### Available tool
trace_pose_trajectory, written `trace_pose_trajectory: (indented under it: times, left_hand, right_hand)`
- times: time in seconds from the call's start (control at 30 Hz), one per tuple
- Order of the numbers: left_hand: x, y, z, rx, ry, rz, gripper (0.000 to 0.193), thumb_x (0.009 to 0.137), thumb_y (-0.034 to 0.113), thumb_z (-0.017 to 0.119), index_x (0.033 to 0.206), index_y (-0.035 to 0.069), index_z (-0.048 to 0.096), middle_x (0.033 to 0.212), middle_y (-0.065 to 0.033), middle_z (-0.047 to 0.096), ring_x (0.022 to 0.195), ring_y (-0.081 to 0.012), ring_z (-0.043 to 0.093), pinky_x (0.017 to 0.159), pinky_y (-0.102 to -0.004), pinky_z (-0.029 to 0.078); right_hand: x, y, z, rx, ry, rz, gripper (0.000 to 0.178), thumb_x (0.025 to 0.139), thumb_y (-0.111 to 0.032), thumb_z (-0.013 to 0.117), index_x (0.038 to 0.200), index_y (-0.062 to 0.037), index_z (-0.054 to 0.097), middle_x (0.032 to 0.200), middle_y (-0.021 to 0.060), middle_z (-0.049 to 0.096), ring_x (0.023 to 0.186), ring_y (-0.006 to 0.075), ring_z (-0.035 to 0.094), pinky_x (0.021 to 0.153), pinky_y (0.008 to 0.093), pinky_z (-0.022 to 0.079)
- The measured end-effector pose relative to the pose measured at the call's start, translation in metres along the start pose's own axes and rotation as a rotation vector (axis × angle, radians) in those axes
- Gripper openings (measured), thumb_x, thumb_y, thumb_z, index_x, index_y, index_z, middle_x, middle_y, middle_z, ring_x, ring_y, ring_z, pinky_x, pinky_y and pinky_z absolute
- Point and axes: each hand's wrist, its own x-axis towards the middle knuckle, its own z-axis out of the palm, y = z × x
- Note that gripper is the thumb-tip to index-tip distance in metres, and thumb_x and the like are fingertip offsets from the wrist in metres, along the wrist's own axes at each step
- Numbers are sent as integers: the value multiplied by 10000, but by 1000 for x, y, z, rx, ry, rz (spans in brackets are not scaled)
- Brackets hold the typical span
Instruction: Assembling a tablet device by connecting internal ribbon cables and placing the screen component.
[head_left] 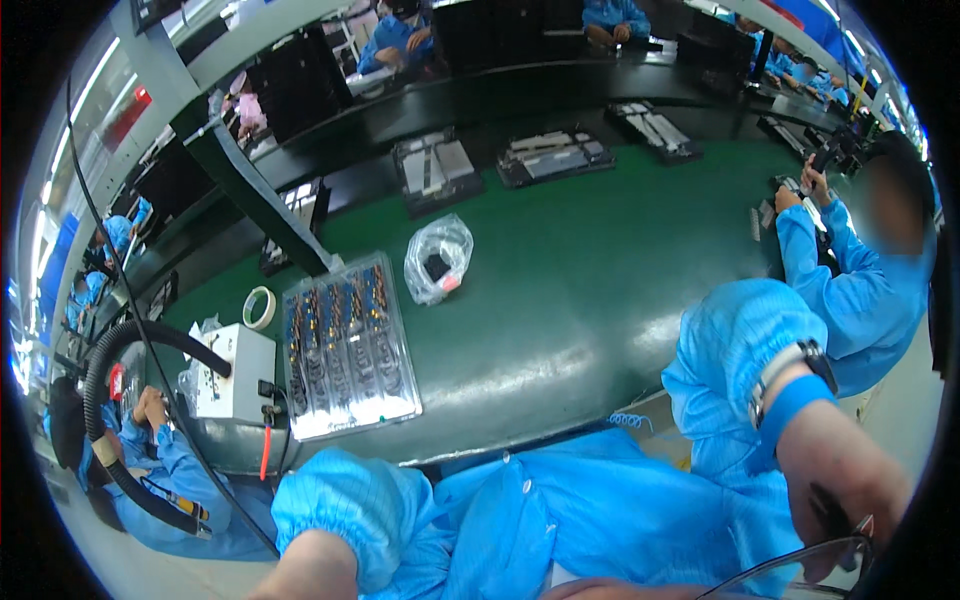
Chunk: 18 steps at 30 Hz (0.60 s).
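My right hand (845,475) is raised at the lower right, past a blue wrist strap (795,405) and a watch (815,360). It is close to the dark rim of a pair of eyeglasses (790,575); its fingers are blurred and partly hidden, so a grip cannot be made out. Of my left arm only the blue sleeve (350,510) and bare wrist show; the hand is cut off by the lower edge. Beyond the left sleeve, a clear plastic tray (405,395) holds rows of small dark parts with orange-gold ends.
On the green table (570,280) lie a clear plastic bag (455,240) and a tape roll (260,308). A white box (240,370) with a black hose (95,370) stands left. Dark trays (555,160) line the back. People sit at the right (850,270) and left (160,500).
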Motion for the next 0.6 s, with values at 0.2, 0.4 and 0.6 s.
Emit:
trace_pose_trajectory:
  times: [0.2, 0.4, 0.6]
  left_hand:
    - [-14, 2, 1, 94, 113, 12, 127, 843, 44, 497, 953, -19, 507, 831, -46, 527, 750, -146, 523, 799, -317, 423]
    - [-46, -37, -41, 979, -73, -207, 194, 855, 82, 499, 1033, 21, 451, 784, -102, 521, 603, -216, 503, 535, -302, 423]
    - [-32, -49, -34, 1533, -821, -140, 369, 831, 45, 480, 1174, 29, 345, 852, -225, 566, 608, -241, 528, 516, -308, 438]
  right_hand:
    - [13, 14, 44, 20, -88, -388, 201, 744, 51, 498, 916, 19, 598, 1059, 130, 609, 1010, 199, 572, 951, 377, 397]
    - [-2, 5, 52, -442, 10, -316, 266, 782, -28, 531, 1046, -51, 549, 828, -58, 658, 830, 42, 561, 746, 209, 442]
    - [3, 33, 69, 29, 74, -289, 203, 769, -12, 534, 962, -58, 580, 786, -30, 656, 783, 70, 579, 744, 226, 458]
